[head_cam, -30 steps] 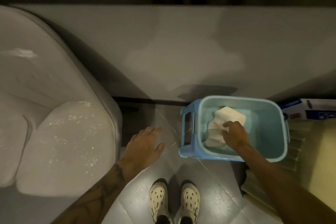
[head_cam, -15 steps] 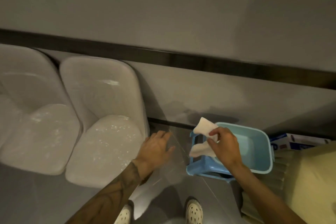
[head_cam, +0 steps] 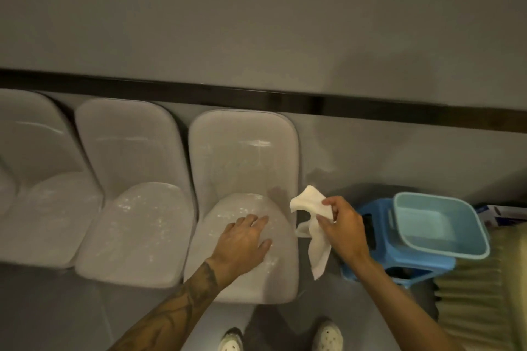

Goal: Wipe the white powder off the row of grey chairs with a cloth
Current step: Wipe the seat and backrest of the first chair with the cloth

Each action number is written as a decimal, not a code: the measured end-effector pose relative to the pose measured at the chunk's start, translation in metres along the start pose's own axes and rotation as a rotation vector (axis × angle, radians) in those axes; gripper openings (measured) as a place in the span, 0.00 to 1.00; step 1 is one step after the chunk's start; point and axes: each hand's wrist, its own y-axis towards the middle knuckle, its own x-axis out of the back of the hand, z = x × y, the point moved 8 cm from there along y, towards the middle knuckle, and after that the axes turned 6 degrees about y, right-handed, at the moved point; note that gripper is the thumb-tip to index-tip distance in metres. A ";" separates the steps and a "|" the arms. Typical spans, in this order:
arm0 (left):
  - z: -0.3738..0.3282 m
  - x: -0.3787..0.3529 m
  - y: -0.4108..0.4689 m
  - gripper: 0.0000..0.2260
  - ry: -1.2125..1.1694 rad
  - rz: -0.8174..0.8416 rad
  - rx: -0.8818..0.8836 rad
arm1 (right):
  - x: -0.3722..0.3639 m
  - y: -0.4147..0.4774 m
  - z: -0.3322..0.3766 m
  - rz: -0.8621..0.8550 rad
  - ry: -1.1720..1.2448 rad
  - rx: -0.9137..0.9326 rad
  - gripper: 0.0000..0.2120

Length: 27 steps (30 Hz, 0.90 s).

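The left hand (head_cam: 245,239) is now spread flat on the seat of the nearest chair (head_cam: 242,157), fingers (head_cam: 258,221) straight and holding nothing; a second ago it hung in the air short of it. The right hand (head_cam: 345,231) has lifted the cloth (head_cam: 316,251) out of the basin (head_cam: 439,225) and pinches it just beside that chair's right edge, not yet touching it, so wiping can likely start here. The cloth is white, crumpled and hangs limp. White powder (head_cam: 151,214) speckles every seat in view, most plainly the middle one.
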 end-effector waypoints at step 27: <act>0.270 -0.259 0.139 0.27 0.014 0.109 0.107 | -0.286 0.088 -0.245 -0.102 -0.222 -0.224 0.13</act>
